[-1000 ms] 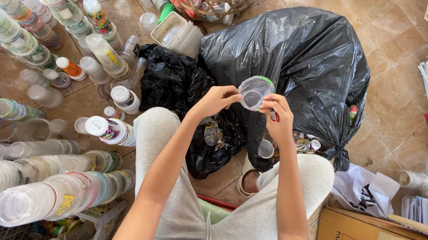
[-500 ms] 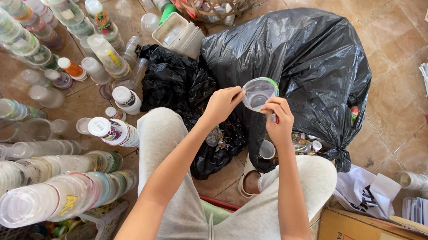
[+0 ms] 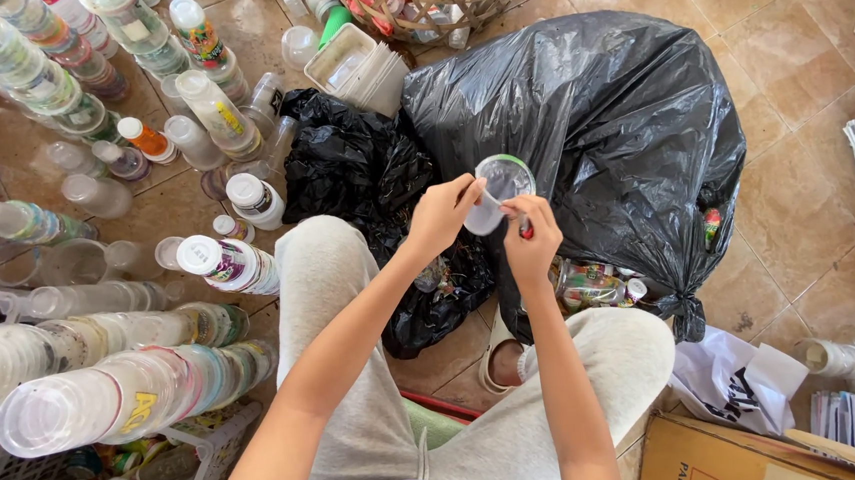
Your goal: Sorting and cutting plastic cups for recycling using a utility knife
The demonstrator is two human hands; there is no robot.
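The left hand and the right hand hold one clear plastic cup up between them, above the knees and in front of the big black bag. The left fingers pinch the cup's side near the rim; the right grip is closed on something small and red just under the cup, too hidden to name. The step in hand looks like cleaning or stripping the cup. A next move would call for a steady left pinch while the right fingers work. Long stacks of nested cups lie to the left on the tiled floor
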